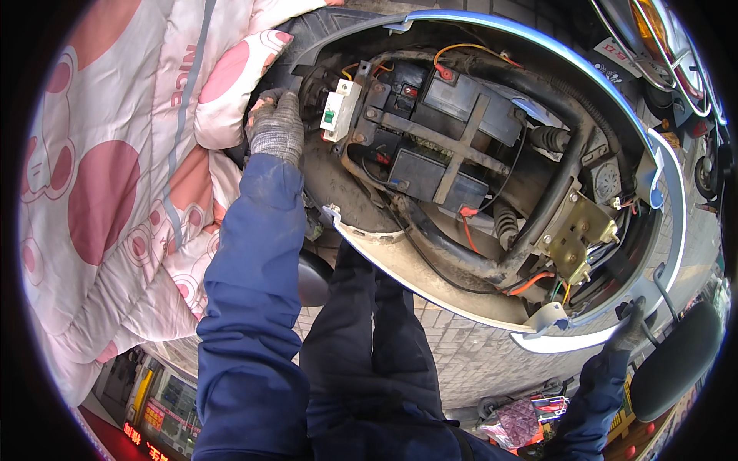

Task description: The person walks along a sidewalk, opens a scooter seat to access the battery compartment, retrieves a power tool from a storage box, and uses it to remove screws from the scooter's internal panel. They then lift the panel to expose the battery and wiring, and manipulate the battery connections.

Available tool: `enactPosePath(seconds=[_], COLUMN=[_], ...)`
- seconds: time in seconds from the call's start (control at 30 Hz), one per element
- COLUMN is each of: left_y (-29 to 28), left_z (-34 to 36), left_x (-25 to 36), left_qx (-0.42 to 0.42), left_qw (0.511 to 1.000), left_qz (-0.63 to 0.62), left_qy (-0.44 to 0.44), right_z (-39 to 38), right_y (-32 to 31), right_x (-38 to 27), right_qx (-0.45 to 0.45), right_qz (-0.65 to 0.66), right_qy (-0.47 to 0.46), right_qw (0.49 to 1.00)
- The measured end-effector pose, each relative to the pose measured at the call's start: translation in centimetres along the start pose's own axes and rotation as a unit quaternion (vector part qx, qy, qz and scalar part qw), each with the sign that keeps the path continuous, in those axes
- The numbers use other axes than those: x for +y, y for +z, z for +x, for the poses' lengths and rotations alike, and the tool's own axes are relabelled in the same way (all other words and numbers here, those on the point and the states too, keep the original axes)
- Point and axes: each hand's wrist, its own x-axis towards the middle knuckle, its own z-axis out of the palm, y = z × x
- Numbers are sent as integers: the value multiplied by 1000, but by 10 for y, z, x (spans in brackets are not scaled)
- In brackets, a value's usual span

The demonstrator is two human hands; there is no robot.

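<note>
An opened scooter body with a pale blue rim (pixel 384 270) lies before me, its inner frame and batteries exposed. My left hand (pixel 277 129), in a grey knitted glove, is closed at the body's left end, between the quilt and a white circuit breaker (pixel 340 110) with a green switch. What its curled fingers hold is hidden. At the lower right my right hand (pixel 632 326), also gloved, closes round the pale grab rail (pixel 679 223) beside a black backrest pad (pixel 676 367). Dark grey batteries (pixel 470 107) sit under a metal strap (pixel 442 140), orange and black wires running to them.
A pink-and-white quilt (pixel 104 200) covers the left side. Near my legs is a black oval part (pixel 311 278). A gold-coloured metal box (pixel 578 237) with wires sits at the body's right end. Another vehicle (pixel 669 46) stands at the upper right. Paving (pixel 469 361) lies below.
</note>
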Motion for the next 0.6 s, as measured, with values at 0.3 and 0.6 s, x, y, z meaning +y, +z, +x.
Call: enactPosePath(seconds=[0.3,0.6], left_y=[2,3], left_z=[-2,-1], left_x=[-2,-5], left_qx=[21,23], left_qw=[995,993], left_qz=[-96,-118], left_qy=[27,21], right_z=[-9,-11], right_y=[18,19], right_x=[-13,-18], right_qx=[55,24], right_qz=[10,13], right_qy=[-24,-19], right_qw=[998,999])
